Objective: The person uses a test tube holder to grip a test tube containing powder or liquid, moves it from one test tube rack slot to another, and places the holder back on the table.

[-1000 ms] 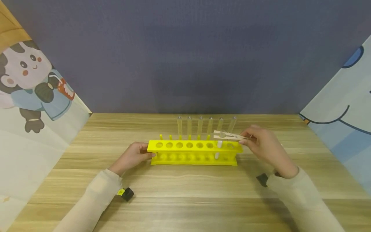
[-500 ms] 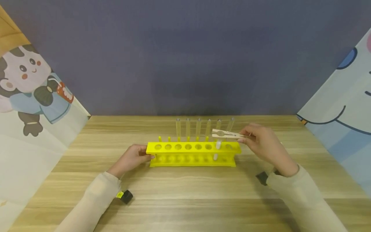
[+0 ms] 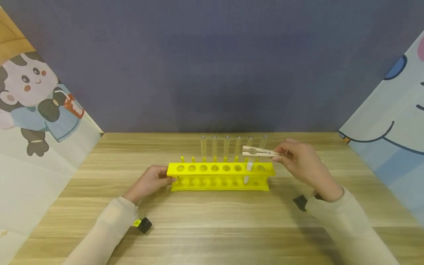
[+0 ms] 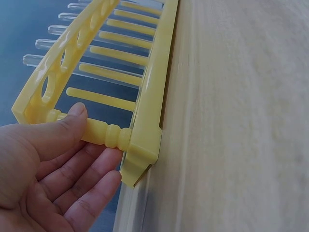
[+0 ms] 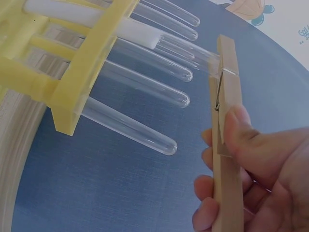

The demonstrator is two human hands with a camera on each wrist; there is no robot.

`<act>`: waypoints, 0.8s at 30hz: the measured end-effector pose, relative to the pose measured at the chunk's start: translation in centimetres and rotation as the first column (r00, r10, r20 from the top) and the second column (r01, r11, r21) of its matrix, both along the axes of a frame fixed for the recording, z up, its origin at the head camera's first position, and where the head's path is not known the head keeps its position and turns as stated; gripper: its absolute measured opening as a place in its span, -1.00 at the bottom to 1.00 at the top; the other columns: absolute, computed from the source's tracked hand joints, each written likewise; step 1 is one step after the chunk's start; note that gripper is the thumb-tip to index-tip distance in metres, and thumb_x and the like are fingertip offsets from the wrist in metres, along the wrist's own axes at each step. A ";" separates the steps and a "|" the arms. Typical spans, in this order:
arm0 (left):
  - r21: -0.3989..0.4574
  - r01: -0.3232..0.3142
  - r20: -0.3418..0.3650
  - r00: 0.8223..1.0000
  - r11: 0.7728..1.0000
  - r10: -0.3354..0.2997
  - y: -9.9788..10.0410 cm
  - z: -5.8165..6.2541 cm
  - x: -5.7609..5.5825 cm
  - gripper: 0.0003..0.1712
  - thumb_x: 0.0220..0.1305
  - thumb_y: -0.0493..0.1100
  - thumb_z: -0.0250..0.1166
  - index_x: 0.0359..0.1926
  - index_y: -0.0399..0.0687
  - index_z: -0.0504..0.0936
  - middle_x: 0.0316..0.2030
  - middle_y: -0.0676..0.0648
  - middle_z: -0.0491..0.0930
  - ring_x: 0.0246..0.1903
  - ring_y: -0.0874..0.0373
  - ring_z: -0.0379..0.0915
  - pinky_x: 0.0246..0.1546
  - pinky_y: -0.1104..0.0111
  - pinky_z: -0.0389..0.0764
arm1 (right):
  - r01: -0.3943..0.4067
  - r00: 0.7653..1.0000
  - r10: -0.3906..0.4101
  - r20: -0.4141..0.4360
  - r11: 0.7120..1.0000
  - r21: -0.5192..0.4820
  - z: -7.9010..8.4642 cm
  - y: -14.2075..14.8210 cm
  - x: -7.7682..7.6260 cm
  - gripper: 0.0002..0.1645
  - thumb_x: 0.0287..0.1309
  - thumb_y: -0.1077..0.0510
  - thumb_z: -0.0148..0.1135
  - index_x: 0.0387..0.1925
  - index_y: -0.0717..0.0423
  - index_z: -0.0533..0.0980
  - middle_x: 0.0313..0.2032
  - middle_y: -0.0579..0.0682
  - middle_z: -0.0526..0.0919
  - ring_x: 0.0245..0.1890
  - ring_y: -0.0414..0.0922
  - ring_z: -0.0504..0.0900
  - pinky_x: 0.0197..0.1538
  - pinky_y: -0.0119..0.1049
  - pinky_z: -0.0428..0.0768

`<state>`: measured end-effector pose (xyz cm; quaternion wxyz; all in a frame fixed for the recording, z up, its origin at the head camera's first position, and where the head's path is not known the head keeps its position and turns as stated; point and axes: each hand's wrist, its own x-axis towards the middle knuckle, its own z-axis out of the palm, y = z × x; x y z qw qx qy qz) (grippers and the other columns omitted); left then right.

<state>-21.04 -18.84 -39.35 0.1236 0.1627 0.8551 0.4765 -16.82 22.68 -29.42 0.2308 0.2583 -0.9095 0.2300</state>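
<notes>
A yellow test tube rack (image 3: 220, 169) stands on the table. At its left end my left hand (image 3: 149, 181) grips the upright post (image 4: 99, 131) between thumb and fingers. My right hand (image 3: 303, 163) holds a wooden test tube clamp (image 3: 260, 151) above the rack's right end, the thumb on one side of the handle and the fingers curled round the other. The clamp's tip is around the top of a clear test tube (image 5: 193, 50). That tube stands in a hole near the right end, with white contents (image 3: 249, 166) inside.
Several clear test tubes (image 3: 214, 147) sit upside down on the pegs along the rack's back. A dark blue panel (image 3: 212, 66) rises behind the table (image 3: 212, 224). A printed panel (image 3: 29, 147) stands at each side.
The clamp's two legs have come closer together around the tube. The head view has tilted slightly, so everything sits a little lower. My left hand has stayed on the rack.
</notes>
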 end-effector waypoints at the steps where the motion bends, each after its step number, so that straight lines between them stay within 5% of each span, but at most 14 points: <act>1: 0.001 0.001 0.002 1.000 1.000 -0.001 0.0 0.0 0.0 -0.70 0.21 -0.22 0.29 -0.04 -0.22 0.63 -0.08 -0.14 0.65 -0.12 0.10 0.55 -0.05 0.26 0.57 | 0.000 1.000 0.000 -0.003 1.000 0.001 0.0 0.0 0.0 -0.83 -0.13 0.33 0.45 -0.46 0.10 0.60 -0.49 -0.13 0.58 -0.54 -0.24 0.42 -0.48 -0.35 0.42; 24: 0.006 0.017 0.000 1.000 1.000 -0.017 -0.1 -0.1 -0.1 -0.71 0.22 -0.22 0.28 -0.04 -0.22 0.62 -0.08 -0.15 0.65 -0.21 0.13 0.52 -0.16 0.40 0.57 | -0.007 1.000 0.008 -0.006 1.000 0.016 0.3 0.1 -0.1 -0.82 -0.14 0.33 0.45 -0.45 0.11 0.60 -0.50 -0.14 0.57 -0.55 -0.27 0.40 -0.50 -0.37 0.42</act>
